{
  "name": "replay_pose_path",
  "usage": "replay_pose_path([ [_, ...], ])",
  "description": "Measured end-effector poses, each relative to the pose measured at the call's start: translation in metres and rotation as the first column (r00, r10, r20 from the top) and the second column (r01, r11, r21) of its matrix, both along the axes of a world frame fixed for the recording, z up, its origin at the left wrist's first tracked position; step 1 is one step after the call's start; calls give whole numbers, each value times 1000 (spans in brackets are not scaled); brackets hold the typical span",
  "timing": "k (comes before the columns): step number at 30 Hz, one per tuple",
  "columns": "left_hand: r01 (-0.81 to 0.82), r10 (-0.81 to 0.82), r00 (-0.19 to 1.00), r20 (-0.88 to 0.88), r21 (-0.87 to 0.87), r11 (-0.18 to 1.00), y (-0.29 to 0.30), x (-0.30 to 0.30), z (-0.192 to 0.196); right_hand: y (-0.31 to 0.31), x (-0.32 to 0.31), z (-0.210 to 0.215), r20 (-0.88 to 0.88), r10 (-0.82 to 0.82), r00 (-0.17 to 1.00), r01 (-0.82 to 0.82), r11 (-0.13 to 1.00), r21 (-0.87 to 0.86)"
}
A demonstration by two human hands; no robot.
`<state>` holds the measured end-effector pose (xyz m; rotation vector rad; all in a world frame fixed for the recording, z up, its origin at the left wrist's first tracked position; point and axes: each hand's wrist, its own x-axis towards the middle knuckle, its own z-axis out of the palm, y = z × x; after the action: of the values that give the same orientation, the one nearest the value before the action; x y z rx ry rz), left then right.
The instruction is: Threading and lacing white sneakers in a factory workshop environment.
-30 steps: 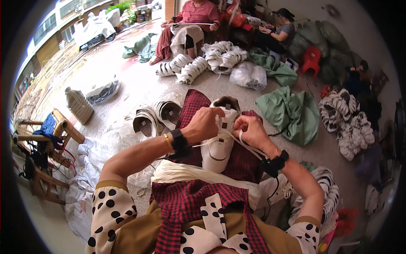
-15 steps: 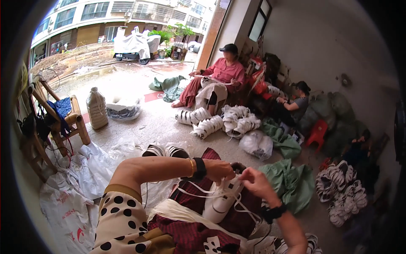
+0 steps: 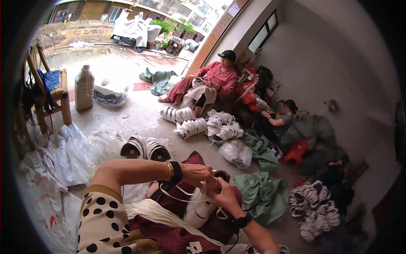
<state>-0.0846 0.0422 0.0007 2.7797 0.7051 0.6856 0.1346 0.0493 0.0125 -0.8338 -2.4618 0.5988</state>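
On my lap a white shoe [image 3: 199, 211] with a dark collar lies toe toward me. My left hand [image 3: 198, 174] reaches over from the left, its fingers pinched at the lacing holes. Close against it, my right hand [image 3: 225, 195] is also closed, thumb and fingertips at the same spot. A white shoelace [image 3: 175, 191] loops out beside the shoe and runs up to the fingers; the exact grip is partly hidden. Under the shoe lie a dark red checked cloth [image 3: 169, 233] and a bundle of pale laces [image 3: 148, 212].
Striped shoes [image 3: 146, 148] stand beyond my left arm. White shoe bundles [image 3: 224, 127] and a green sack [image 3: 260, 197] lie ahead and right, with more shoes [image 3: 315, 209] at far right. Plastic sheets [image 3: 46, 207] cover the left floor. A person in red [image 3: 218, 78] sits ahead, handling a shoe.
My right hand has come in against my left at the shoe's lacing holes. The view has tilted and shifted. The seated person in red has brought both hands together.
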Motion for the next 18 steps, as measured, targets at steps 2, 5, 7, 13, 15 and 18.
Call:
replay_pose_path([
  [2,-24,27,998,-50,57,998,-4,4,5,4,16,11,36,-24,999,24,1000,-3],
  [5,-122,132,991,-29,228,966,-8,5,-1,27,68,36,85,-75,994,84,991,-105],
  [7,-125,118,992,45,223,967,-9,20,-1,31,103,55,30,-142,989,145,966,-214],
  [13,-71,137,923,360,-192,979,-10,100,15,10,105,76,-10,-81,997,68,890,-450],
  [15,-39,134,898,419,-227,973,-14,101,15,1,103,76,-121,-56,991,-20,838,-546],
  [18,38,173,861,479,-399,916,-33,88,32,-9,99,70,-234,-46,971,-99,814,-573],
])
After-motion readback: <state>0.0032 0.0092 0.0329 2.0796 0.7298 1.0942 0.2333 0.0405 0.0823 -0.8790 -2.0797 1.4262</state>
